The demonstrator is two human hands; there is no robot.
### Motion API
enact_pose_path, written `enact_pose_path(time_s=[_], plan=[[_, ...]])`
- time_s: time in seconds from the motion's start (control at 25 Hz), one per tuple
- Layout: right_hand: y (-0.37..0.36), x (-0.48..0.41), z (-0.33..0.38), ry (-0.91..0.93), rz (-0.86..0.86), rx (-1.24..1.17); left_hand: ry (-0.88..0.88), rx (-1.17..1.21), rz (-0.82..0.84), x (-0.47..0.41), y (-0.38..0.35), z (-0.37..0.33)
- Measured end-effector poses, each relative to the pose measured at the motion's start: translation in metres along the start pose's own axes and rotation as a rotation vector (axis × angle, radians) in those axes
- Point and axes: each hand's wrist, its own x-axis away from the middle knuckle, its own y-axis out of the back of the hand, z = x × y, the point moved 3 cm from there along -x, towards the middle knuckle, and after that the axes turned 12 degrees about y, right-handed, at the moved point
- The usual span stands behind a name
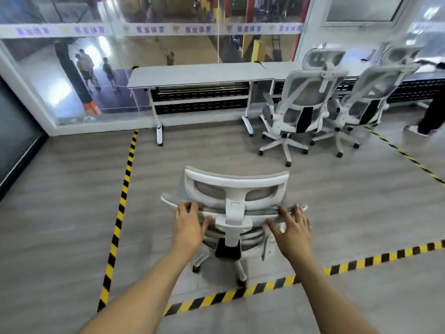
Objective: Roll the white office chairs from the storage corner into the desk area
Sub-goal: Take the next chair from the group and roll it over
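Just inside the striped floor tape [125, 184], on the near side of the marked desk area, the near chair [237, 186] stands with its back to the person and its rearmost caster close to the tape line. The left hand [190, 225] grips the top rim of the backrest on one side of the headrest post, fingers over the edge and thumb beneath. The right hand [292, 229] rests on the same rim on the other side, well apart from the left. Its fingers look spread and fairly straight, pressing rather than clamping, though motion blur leaves that unsure.

Going by how things lie, the task is well along: the first parked chair [305, 97] and the second parked chair [370, 92] already stand at the desks on the right. The left desk [197, 73] has no chair in front of it, so this chair probably belongs there. Whether more chairs wait in storage is out of view.

Open wood floor runs straight ahead to that desk. Room is tighter on the right, where the first parked chair's star base juts into the path, and a person's leg [431, 116] stands beyond the far tape. On the left, the glass wall [48, 80] lies outside the tape line.
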Motion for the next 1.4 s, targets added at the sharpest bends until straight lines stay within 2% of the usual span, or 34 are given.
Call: enact_pose_path(time_s=[0.08, 0.32, 0.6, 0.84, 0.96, 1.2, 1.4], plan=[[-0.007, -0.086, -0.019, -0.022, 0.008, -0.030, 0.003, -0.004, 0.022, -0.077, -0.025, -0.030], [-0.025, -0.328, -0.066, 0.040, -0.032, -0.159, -0.017, -0.060, -0.050, -0.282, -0.090, -0.113], [-0.023, -0.614, -0.111, 0.092, 0.138, -0.096, 0.050, -0.050, -0.019, -0.509, -0.162, -0.204], [-0.053, -0.823, -0.139, 0.149, 0.183, -0.074, 0.099, 0.007, -0.064, -0.685, -0.214, -0.263], [-0.062, -0.911, -0.143, 0.174, 0.187, -0.075, 0.101, -0.034, -0.073, -0.760, -0.233, -0.286], [-0.070, -1.049, -0.147, 0.207, 0.317, 0.008, 0.071, -0.145, -0.025, -0.875, -0.254, -0.322], [-0.071, -1.095, -0.157, 0.260, 0.389, 0.026, 0.237, -0.252, 0.138, -0.906, -0.273, -0.330]])
